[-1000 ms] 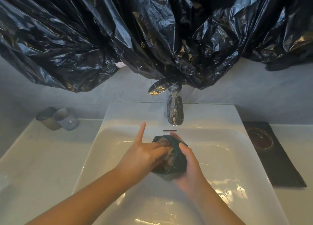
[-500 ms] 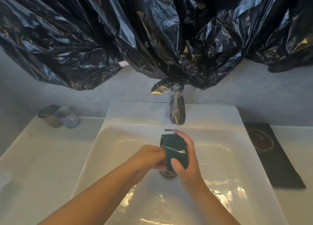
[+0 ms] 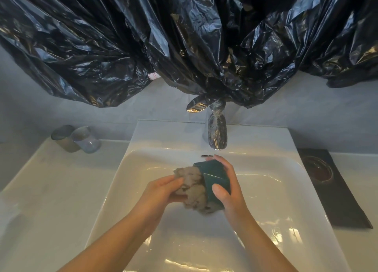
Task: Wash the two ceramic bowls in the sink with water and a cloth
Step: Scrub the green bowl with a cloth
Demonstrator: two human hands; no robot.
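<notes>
A dark green ceramic bowl (image 3: 215,179) lies on its side over the white sink (image 3: 276,189), its opening turned left. My right hand (image 3: 227,192) grips it from the right, thumb on its near wall. A wet grey-brown cloth (image 3: 193,187) bulges out of the bowl's mouth, and my left hand (image 3: 161,192) clutches the cloth from the left. A second bowl (image 3: 318,170), dark and glossy, rests on a black mat at the right of the counter.
The chrome tap (image 3: 217,134) stands just behind the hands, wrapped partly in crinkled black plastic sheeting (image 3: 184,42) that hangs across the wall. Two tumblers (image 3: 80,138) sit at the back left of the white counter. The black mat (image 3: 337,189) lies along the sink's right side.
The bowl has been turned on its side with the mouth to the left. My left hand has pulled back, drawing the cloth out of the bowl into view.
</notes>
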